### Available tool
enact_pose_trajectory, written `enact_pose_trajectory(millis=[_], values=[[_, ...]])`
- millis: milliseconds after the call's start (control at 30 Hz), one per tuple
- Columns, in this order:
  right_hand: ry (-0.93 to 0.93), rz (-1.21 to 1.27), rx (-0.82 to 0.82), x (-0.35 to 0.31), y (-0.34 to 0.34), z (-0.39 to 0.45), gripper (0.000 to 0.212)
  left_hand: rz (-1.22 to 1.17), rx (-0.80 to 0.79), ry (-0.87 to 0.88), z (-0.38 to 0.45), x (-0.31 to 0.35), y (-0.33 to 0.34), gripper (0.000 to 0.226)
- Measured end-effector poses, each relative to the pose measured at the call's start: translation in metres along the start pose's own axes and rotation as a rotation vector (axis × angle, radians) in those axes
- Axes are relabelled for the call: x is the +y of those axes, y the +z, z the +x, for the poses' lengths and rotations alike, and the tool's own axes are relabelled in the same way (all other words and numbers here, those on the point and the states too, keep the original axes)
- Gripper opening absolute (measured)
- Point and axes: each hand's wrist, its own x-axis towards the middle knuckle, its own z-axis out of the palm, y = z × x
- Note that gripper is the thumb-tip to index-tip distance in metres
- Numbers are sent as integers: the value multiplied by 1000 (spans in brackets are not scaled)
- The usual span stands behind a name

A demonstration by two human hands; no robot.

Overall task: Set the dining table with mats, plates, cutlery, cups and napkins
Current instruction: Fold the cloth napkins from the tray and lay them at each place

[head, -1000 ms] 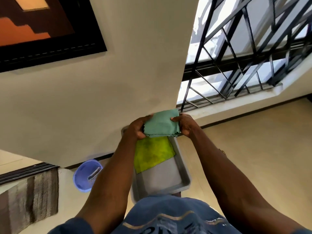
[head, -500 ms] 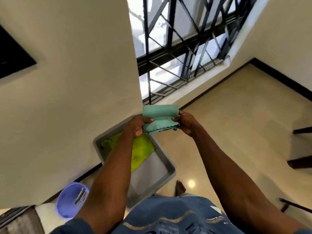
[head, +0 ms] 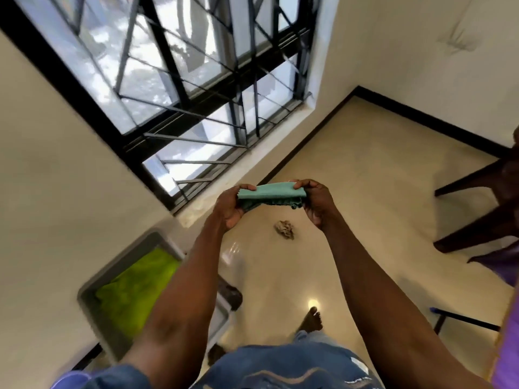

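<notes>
A folded teal cloth napkin [head: 271, 195] hangs in the air in front of me, held flat between both hands. My left hand [head: 230, 206] grips its left end with fingers curled under and thumb on top. My right hand [head: 317, 203] pinches its right end the same way. Below to the left a grey tray [head: 92, 290] stands on the floor against the wall, with a lime-green cloth [head: 134, 287] lying in it; my left forearm covers part of the tray.
A barred window [head: 182, 88] fills the wall ahead. A crumpled brownish scrap [head: 285, 229] lies on the glossy cream floor. Dark wooden chair legs [head: 474, 203] stand at the right, with purple fabric [head: 505, 327] at the right edge. My bare foot [head: 310, 318] is on the floor.
The view has swung right, away from the tray toward the window corner and chairs. Both hands keep the teal napkin, now held flatter and away from above the tray.
</notes>
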Motion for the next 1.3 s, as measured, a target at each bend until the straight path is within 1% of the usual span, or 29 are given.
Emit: enact_pose_trajectory(millis=[67,133,167,200,233,267,333,433,467,533,600,700,767,833,867,900,933,1000,1033,1133,1233,1300], values=[[-4,63,35,-25,-45,13,40,-9,-48,-40,24,-7,46,31],[2,180,78,-50,-88,21,31,23,-89,-64,46,-12,95,31],[-6,210,94,-60,-105,24,32,73,-94,-58,54,-12,117,30],[-25,222,112,-74,-126,27,37,121,-106,-53,64,-13,143,23],[-48,195,128,-86,-142,29,41,161,-116,-48,72,-15,164,13],[-74,147,152,-99,-160,32,39,187,-155,-48,83,-17,188,6],[-100,74,187,-116,-189,38,35,281,-254,-59,105,-23,223,18],[-141,139,309,-144,-242,45,42,518,-411,-164,139,-30,277,40],[-159,160,348,-152,-258,46,42,610,-479,-206,147,-31,295,44],[-182,188,403,-166,-287,46,41,800,-624,-273,163,-35,333,40],[-201,181,453,-177,-316,47,38,932,-770,-337,175,-47,377,29],[-215,145,520,-190,-354,54,33,1040,-882,-342,189,-71,441,29],[-226,174,577,-201,-379,63,24,1023,-902,-329,203,-85,481,32],[-216,265,619,-210,-403,73,15,951,-905,-320,221,-98,512,26],[-211,311,633,-215,-418,81,20,919,-914,-316,234,-103,530,23],[-190,333,641,-219,-430,87,27,896,-913,-306,246,-108,545,23],[-175,355,654,-226,-442,95,28,879,-911,-293,261,-113,563,26],[-155,382,663,-235,-459,106,21,860,-881,-266,283,-121,594,32],[-146,404,678,-241,-469,112,16,858,-876,-260,295,-123,613,31],[-117,454,734,-259,-494,132,17,855,-869,-257,321,-131,665,16],[-89,484,824,-270,-520,142,25,930,-920,-279,336,-146,708,8],[-103,482,899,-276,-538,143,21,980,-967,-314,340,-160,736,4]])
